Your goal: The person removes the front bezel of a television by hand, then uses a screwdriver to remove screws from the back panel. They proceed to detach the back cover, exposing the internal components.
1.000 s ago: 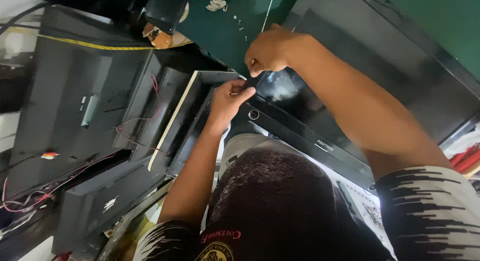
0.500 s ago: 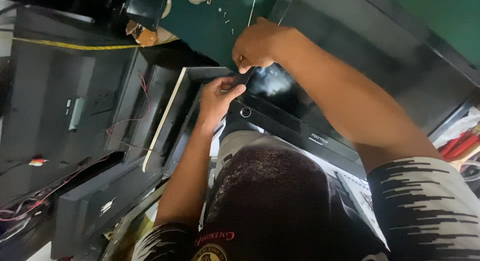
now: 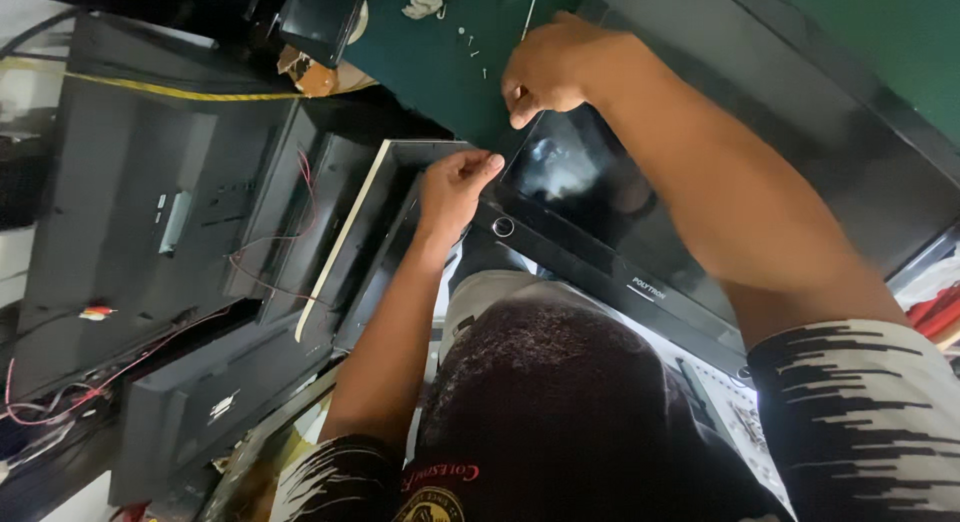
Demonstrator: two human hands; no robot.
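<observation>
Right hand: closed, fingers pinched round a thin metal tool, shaft poking up past the knuckles; sat over the top corner of the flat screen.
Left hand: fingers curled shut, pressed on the screen's corner edge, just beside the round button on the bezel; nothing visibly gripped.
Flat screen: black, glossy, lay tilted between both hands, reflection on the glass.
Table: dark green top, carried small loose screws just left of the right hand.
Left side: dark rear covers stacked, red wires trailed across them, yellow cable ran along the upper edge.
Foreground: dark-haired head, striped sleeves on both arms.
Tool tip: hidden behind fingers, could not tell contact point.
</observation>
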